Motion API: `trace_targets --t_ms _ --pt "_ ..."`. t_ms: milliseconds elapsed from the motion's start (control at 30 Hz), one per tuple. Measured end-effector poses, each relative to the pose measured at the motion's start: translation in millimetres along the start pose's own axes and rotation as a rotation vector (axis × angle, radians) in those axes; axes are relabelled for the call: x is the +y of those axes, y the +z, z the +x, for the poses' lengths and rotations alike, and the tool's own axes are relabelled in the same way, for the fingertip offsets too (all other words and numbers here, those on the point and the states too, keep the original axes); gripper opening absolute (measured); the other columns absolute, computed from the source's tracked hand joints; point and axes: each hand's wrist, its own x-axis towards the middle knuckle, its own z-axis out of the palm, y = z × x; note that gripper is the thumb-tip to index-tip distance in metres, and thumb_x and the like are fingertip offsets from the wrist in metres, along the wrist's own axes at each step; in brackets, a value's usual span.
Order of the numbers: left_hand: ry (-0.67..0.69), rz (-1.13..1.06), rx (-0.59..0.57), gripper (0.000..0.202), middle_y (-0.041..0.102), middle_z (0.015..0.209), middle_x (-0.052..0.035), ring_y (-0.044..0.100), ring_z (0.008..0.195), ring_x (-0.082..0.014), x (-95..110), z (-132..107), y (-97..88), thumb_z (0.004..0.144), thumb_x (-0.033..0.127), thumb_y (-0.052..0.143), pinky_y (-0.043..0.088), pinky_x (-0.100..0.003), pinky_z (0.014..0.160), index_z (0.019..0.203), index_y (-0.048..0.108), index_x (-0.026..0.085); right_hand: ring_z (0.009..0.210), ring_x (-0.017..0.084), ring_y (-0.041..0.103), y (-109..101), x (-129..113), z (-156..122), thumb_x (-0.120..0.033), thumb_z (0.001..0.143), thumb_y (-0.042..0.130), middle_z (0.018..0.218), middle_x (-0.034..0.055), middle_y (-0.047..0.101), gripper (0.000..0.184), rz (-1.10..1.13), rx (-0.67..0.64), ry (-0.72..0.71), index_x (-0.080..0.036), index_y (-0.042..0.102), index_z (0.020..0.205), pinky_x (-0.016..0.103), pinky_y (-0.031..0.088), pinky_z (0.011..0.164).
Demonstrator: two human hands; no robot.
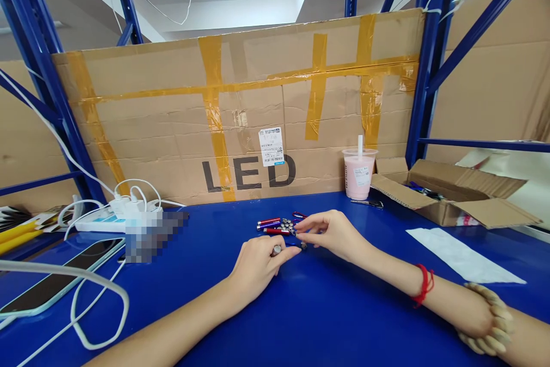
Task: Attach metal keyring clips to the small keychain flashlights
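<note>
My left hand (260, 261) is curled round a small tube (276, 250). Only its round silver end shows, and the thumb stretches out to the right. Close by, my right hand (333, 233) has its thumb and fingertips drawn together over some small metal bits; what lies between them, if anything, is too small to make out. Beyond both hands lie shiny slim tubes, among them a red tube (276, 232) and another red tube (268, 222), with several small silver round pieces (286, 223) beside them. A dark little piece (303, 246) rests by my left thumb tip.
A pink drink cup (360, 175) with a straw stands at the back, near an open cardboard box (451, 189). White paper (464, 253) lies at right. On the left are a phone (60, 278), white cables (122, 292) and a power strip (101, 220). Cardboard (180, 138) walls the back.
</note>
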Motion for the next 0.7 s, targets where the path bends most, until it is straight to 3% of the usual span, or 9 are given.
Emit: trace_targets --t_ms 100,300,700 --pt "-0.041 -0.110 0.033 0.048 0.050 0.043 0.0053 0.043 0.046 -0.0063 -1.5 0.4 -0.3 0.076 0.057 0.039 0.031 -0.019 0.056 0.051 0.043 0.016 0.054 0.007 0.051 -6.1 7.7 2.9 -0.037 0.067 0.063 0.074 0.0049 0.061 0.030 -0.163 -0.006 -0.027 -0.012 0.069 0.084 0.016 0.039 0.050" --pt "-0.044 -0.225 0.081 0.042 0.049 0.042 0.0056 0.041 0.045 -0.0061 -3.9 2.1 0.9 0.072 0.055 0.048 0.031 -0.018 0.053 0.056 0.046 0.016 0.061 0.007 0.049 -11.9 9.3 2.1 -0.044 0.069 0.062 0.081 0.0012 0.060 0.026 -0.406 -0.025 -0.080 -0.022 0.069 0.080 0.016 0.030 0.053" --pt "-0.069 -0.260 0.026 0.034 0.048 0.042 0.0081 0.045 0.041 -0.0065 -2.9 1.0 0.6 0.071 0.053 0.051 0.034 -0.017 0.049 0.073 0.049 0.019 0.061 0.005 0.047 -6.2 5.2 -1.7 -0.036 0.074 0.060 0.083 -0.0020 0.057 0.014 -0.541 -0.103 -0.100 -0.026 0.068 0.078 0.015 0.026 0.051"
